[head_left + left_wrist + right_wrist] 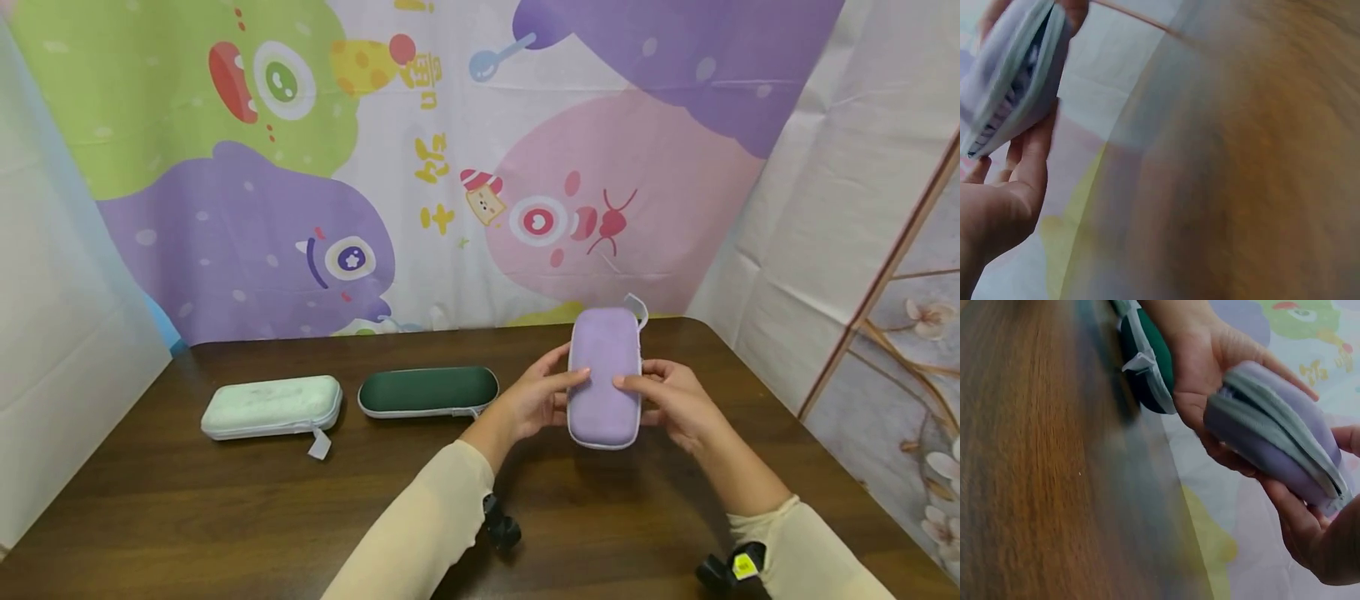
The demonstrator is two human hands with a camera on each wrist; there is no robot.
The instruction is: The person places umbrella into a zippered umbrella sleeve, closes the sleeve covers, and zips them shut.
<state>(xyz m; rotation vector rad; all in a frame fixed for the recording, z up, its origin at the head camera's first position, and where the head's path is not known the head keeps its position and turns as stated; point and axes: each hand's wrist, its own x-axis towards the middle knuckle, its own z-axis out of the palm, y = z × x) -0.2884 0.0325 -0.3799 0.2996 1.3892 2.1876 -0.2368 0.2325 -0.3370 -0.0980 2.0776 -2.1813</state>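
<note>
A lavender zippered case [603, 425], like a glasses case, is held upright above the table between both hands. My left hand [534, 396] grips its left side with the thumb on the front face. My right hand [678, 407] grips the right side, its thumb also on the face. Behind the case, the other fingers are partly hidden. Along the edge, the wrist views show the zip undone on the lavender case [1050, 78], with patterned material visible in the gap. A pale zip tab [639, 310] sticks up at the top right.
A pale green zippered case [273, 404] lies on the wooden table [247, 517] at the left. Beside it, near my left hand, lies a dark green case [427, 392]. A cartoon-printed curtain [420, 283] hangs behind the table, and white cloth [795, 225] hangs at the right.
</note>
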